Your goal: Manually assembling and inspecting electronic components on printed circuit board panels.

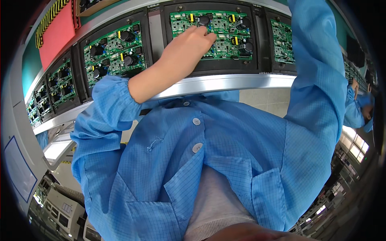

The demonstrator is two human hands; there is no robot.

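Note:
My left hand [189,46] reaches over a green circuit board [225,29] that lies in a black frame [257,32]. Its fingers are curled, and their tips, turned down toward the board, are hidden. Just beyond the knuckles stands a round black component [204,19]; whether the fingers touch it I cannot tell. More round black components [243,22] and small yellow parts [235,40] sit on the same board. My right arm, in a blue sleeve [317,44], stretches up past the top edge, so the right hand is out of the picture.
Framed circuit boards [114,52] continue to the left, and another [283,42] lies partly behind my right sleeve. A silver rail [229,83] runs along the near side. Beyond the line are a red sheet [58,34] and a cardboard box [94,7]. Another person [356,106] works at far right.

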